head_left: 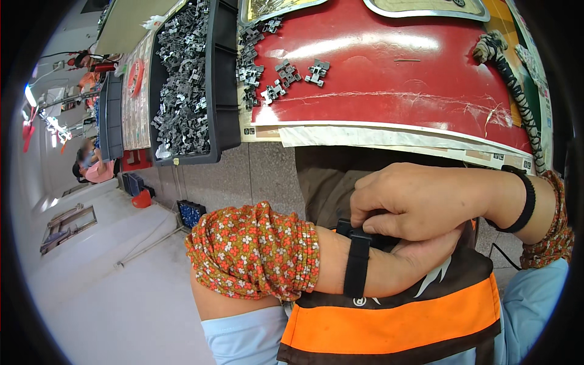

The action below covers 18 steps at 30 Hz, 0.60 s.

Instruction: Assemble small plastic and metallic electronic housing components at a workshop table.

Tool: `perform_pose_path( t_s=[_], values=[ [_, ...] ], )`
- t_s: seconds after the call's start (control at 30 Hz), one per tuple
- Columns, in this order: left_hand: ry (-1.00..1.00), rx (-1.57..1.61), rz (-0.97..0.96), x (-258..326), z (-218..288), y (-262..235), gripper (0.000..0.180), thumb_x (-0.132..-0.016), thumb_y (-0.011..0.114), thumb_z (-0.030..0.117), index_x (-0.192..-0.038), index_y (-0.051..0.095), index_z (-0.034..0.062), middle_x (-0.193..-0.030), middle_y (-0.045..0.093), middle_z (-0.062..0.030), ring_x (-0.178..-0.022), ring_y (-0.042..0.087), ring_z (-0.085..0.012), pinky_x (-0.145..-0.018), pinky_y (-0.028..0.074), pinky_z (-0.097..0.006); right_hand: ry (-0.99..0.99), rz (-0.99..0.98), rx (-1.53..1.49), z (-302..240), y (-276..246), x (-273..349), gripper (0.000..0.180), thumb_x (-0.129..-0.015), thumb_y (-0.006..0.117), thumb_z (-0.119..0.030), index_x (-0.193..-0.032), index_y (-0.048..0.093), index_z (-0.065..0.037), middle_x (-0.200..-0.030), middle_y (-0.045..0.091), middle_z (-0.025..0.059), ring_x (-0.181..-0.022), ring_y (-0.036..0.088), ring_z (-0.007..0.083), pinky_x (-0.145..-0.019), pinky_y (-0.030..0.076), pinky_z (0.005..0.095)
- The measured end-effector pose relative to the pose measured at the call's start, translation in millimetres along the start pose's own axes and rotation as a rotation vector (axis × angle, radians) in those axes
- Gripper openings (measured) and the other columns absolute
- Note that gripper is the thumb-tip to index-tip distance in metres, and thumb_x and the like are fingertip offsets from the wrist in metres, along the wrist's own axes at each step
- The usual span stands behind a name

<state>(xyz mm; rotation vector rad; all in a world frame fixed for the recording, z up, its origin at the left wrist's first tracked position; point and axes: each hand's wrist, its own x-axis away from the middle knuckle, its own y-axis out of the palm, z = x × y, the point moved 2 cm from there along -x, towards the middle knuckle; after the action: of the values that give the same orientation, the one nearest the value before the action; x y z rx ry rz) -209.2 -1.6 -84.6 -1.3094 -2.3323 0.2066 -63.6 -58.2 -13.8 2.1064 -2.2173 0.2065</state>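
Observation:
A black wristband (356, 267) with a small dark block on top is strapped round my left wrist. The fingers of my right hand (413, 198) are curled and pinch at that block from above. My left hand (426, 250) lies across my lap, palm side partly showing, beneath the right one; its fingers are hidden. Another black band (524, 201) circles my right wrist. Flowered sleeve covers (255, 249) are on both forearms, and a brown and orange apron (395, 322) lies below them.
A red-topped table (377, 67) stands ahead, with several small grey metal parts (316, 72) at its left. Beside it, a black bin (222, 91) is heaped with such parts. Metal trays (426, 13) sit at the far edge; a wrapped rod (517, 91) runs along the right. Another person (97, 167) is far left.

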Motion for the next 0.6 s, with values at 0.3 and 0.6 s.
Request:
perform_pose_path(
  t_s=[0.3,0.6],
  values=[
    [-0.056,-0.115,0.023,-24,41,-16,0.051,-0.098,0.04,0.003,-0.147,0.053,0.0105,-0.139,0.058,-0.0126,-0.133,0.057,-0.0191,-0.118,0.044,-0.031,0.229,-0.076,-0.183,-11,-5,-3,0.022,-0.089,0.065,-0.017,-0.093,0.067,0.004,-0.083,0.069,0.0128,-0.077,0.066,0.021,-0.069,0.053,0.0357],
    [-0.168,0.617,0.468,19,-60,18,0.049,-0.095,0.05,0.003,-0.144,0.055,0.0041,-0.132,0.064,-0.0115,-0.128,0.063,-0.0206,-0.111,0.049,-0.029,0.2,0.05,-0.14,-24,-14,-8,0.025,-0.083,0.064,-0.019,-0.09,0.067,0.004,-0.077,0.067,0.0142,-0.071,0.065,0.0217,-0.066,0.053,0.0357]
  ],
)
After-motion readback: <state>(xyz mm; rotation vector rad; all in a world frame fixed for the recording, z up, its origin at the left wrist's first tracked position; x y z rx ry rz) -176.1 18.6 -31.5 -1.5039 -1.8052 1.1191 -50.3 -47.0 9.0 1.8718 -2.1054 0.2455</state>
